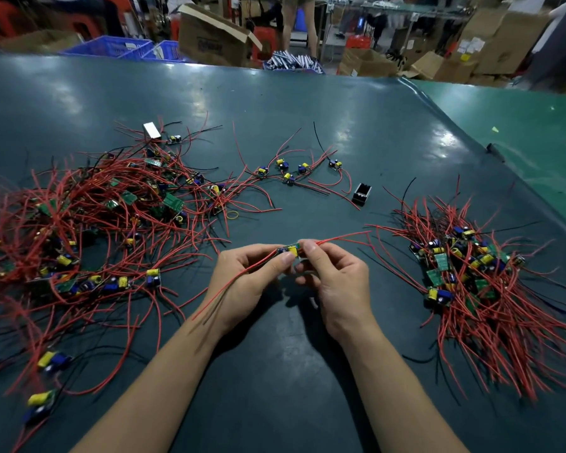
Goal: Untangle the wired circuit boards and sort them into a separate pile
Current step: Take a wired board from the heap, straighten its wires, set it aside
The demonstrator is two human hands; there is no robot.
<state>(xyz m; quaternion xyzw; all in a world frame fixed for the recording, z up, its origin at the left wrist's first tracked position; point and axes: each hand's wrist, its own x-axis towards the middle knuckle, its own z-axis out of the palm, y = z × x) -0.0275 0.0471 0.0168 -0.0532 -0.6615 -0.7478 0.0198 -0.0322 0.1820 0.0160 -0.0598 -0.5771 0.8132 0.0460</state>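
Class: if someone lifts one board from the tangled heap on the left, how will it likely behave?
Probably light: the held board needs only fingertips. Its red wires droop, so likely floppy. In the tangled heap wires cross, so neighbours may drag along.

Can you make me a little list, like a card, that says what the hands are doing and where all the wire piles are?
left hand: pinches one end of the held board
right hand: pinches its other end
held board: small, yellow part on top, red wires trailing out both sides, lifted above the table
tangled pile: big messy heap on the left
sorted pile: tidier heap on the right, wires fanning toward the person
loose boards: a few spread out in the middle, farther back
black box: small, open, beside the loose boards
table: dark green mat
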